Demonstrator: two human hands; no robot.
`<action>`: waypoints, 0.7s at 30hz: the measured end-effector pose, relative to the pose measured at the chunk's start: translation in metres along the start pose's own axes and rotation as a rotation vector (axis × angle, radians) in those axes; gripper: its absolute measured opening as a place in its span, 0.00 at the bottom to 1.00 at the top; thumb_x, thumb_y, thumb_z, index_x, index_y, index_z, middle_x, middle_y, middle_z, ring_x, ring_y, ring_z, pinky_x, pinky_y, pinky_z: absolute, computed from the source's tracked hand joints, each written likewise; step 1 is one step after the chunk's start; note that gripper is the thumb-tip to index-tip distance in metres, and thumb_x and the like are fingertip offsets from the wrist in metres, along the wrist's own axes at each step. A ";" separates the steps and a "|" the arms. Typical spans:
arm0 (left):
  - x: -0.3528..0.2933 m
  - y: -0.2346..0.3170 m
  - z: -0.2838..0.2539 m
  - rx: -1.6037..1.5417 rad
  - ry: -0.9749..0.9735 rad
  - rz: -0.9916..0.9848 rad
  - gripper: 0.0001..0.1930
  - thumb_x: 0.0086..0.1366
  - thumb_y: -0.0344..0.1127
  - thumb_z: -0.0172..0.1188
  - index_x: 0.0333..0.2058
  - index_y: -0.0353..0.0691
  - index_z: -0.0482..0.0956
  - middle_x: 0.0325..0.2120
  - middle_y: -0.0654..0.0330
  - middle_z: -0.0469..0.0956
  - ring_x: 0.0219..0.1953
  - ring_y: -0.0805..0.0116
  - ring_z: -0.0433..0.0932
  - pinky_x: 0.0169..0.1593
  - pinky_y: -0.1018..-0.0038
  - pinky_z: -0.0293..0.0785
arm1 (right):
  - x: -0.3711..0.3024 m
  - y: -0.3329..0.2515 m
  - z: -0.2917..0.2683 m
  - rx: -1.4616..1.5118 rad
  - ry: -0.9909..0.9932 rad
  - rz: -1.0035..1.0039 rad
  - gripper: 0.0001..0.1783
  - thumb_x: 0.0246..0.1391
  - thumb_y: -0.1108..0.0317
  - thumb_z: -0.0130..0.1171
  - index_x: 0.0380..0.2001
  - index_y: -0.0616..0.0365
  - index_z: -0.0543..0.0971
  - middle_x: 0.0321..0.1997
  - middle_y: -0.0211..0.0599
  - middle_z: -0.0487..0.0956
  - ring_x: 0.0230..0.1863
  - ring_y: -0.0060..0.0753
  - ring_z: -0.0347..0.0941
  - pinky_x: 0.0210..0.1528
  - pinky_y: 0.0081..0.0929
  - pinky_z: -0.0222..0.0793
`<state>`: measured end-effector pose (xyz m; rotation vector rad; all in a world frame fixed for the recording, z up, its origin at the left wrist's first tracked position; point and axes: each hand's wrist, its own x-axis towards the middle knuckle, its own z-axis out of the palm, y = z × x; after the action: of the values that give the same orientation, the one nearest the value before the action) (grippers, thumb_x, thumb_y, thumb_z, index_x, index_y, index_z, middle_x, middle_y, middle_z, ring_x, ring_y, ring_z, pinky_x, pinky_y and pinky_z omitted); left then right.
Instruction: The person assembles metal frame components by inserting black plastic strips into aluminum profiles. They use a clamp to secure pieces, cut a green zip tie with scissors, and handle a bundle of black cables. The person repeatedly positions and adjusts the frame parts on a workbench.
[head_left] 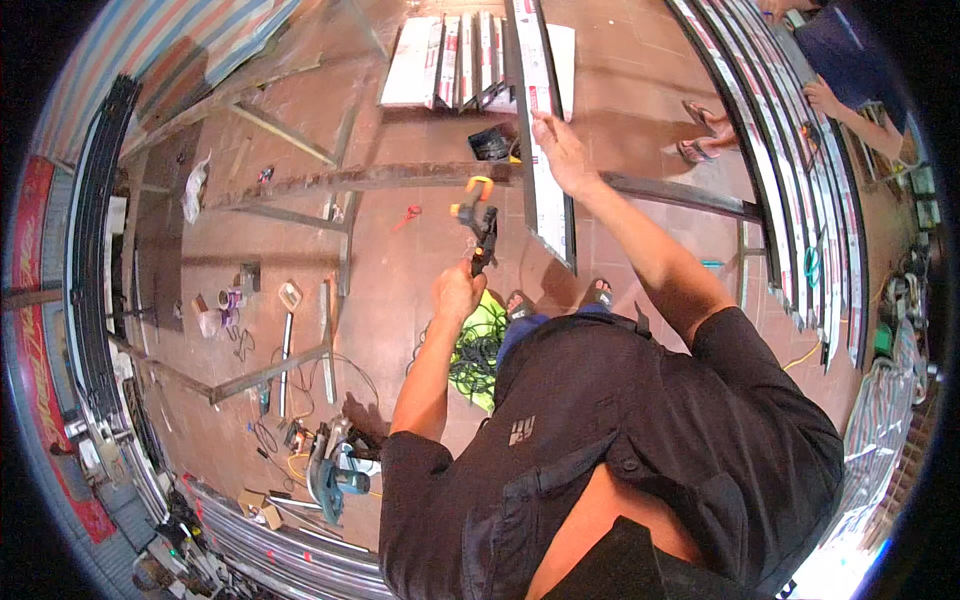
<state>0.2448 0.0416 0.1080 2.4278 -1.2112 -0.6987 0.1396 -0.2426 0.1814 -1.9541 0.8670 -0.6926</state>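
My left hand (458, 291) is closed around the dark handle of a black and yellow-orange tool (478, 222) that looks like a clamp, held up in front of me. To its right, a long dark metal profile (545, 190) with white printed film runs away from me across a dark support bar. My right hand (564, 158) is at the right edge of this profile, fingers stretched out over the film; whether they press on it I cannot tell. Just left of the profile, a small black container (490, 143) stands near the support bar.
More film-covered profiles (790, 170) lie at the right, where another person's hand (824, 100) rests. Short profile pieces (470, 60) lie beyond. Green cloth with black cord (478, 350) is by my feet. A blue-green power saw (328, 470) sits lower left, near metal frame bars (270, 372).
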 end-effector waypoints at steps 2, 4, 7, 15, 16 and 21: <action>0.016 0.003 0.006 0.016 -0.007 0.084 0.13 0.60 0.43 0.62 0.34 0.37 0.81 0.28 0.41 0.83 0.33 0.38 0.83 0.39 0.47 0.78 | -0.008 0.013 0.008 -0.002 0.002 0.041 0.36 0.73 0.39 0.40 0.67 0.57 0.71 0.68 0.54 0.72 0.76 0.50 0.60 0.74 0.40 0.55; 0.030 0.010 0.009 0.051 -0.041 0.131 0.13 0.60 0.42 0.62 0.34 0.37 0.80 0.29 0.41 0.83 0.34 0.38 0.83 0.39 0.47 0.78 | -0.011 0.022 0.014 0.110 0.013 -0.019 0.40 0.73 0.36 0.37 0.68 0.59 0.70 0.72 0.54 0.68 0.80 0.50 0.51 0.78 0.40 0.47; 0.055 0.023 0.011 0.110 -0.060 0.208 0.13 0.60 0.41 0.62 0.35 0.37 0.81 0.30 0.40 0.83 0.36 0.39 0.84 0.40 0.47 0.79 | -0.011 0.027 0.012 0.211 -0.001 0.022 0.39 0.71 0.35 0.42 0.67 0.58 0.71 0.73 0.54 0.68 0.80 0.49 0.50 0.78 0.41 0.48; 0.122 0.037 0.014 0.124 -0.038 0.182 0.13 0.60 0.42 0.62 0.39 0.42 0.84 0.35 0.44 0.85 0.40 0.43 0.85 0.43 0.50 0.80 | -0.008 0.023 0.008 -0.434 -0.053 -0.298 0.34 0.53 0.38 0.67 0.56 0.47 0.78 0.73 0.55 0.64 0.77 0.65 0.52 0.75 0.56 0.52; 0.125 0.035 0.016 0.137 -0.048 0.191 0.14 0.60 0.44 0.63 0.40 0.43 0.84 0.36 0.45 0.85 0.41 0.44 0.85 0.44 0.51 0.80 | -0.009 0.023 0.012 -0.463 -0.032 -0.292 0.34 0.52 0.38 0.68 0.54 0.47 0.79 0.73 0.55 0.64 0.77 0.67 0.52 0.74 0.58 0.52; 0.138 0.018 0.023 0.124 -0.302 0.036 0.21 0.60 0.54 0.63 0.42 0.44 0.87 0.40 0.47 0.86 0.46 0.48 0.85 0.51 0.55 0.79 | -0.008 0.022 0.017 -0.453 0.003 -0.410 0.30 0.47 0.44 0.72 0.47 0.50 0.79 0.63 0.56 0.70 0.69 0.66 0.60 0.67 0.57 0.60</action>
<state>0.2916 -0.0831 0.0604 2.4551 -1.4465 -1.0375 0.1407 -0.2364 0.1529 -2.5815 0.6675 -0.7784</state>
